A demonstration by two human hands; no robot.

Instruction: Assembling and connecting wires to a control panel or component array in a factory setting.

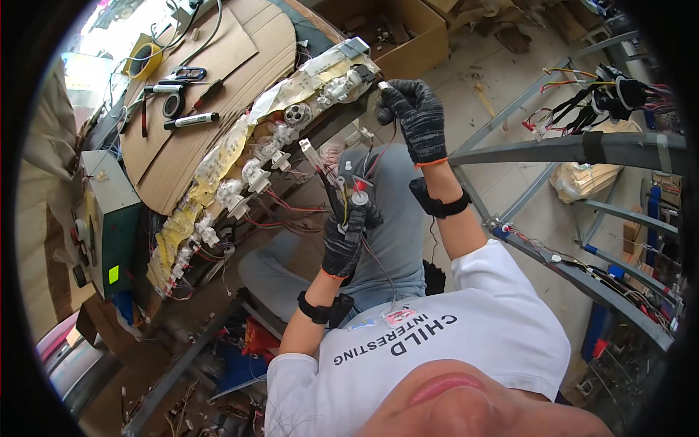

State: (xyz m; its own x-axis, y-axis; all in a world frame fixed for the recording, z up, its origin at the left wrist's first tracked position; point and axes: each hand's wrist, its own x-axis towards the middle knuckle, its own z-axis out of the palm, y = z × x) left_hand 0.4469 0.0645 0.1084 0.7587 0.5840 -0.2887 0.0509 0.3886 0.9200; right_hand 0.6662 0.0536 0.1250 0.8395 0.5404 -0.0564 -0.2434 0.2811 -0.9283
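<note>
My left hand (344,244), in a dark grey knit glove with an orange cuff, is closed around a wire bundle (342,197) with white and red connector ends above the fingers. A long white connector (310,154) on a black sleeve sticks out at its upper left. My right hand (418,120), gloved alike, pinches a small white connector (384,85) at its fingertips. Below it a thin red wire (386,149) runs down toward the bundle. Left of both hands lies a row of white plastic connectors (253,175) along a taped board edge, with red wires hanging from it.
A round cardboard-covered table (247,44) bears a marker (191,121), black tape (173,105) and yellow tape (144,62). A green and white box (109,218) stands at its left. To my right, a metal rack (539,151) carries wire harnesses (619,95). An open cardboard box (408,51) sits beyond.
</note>
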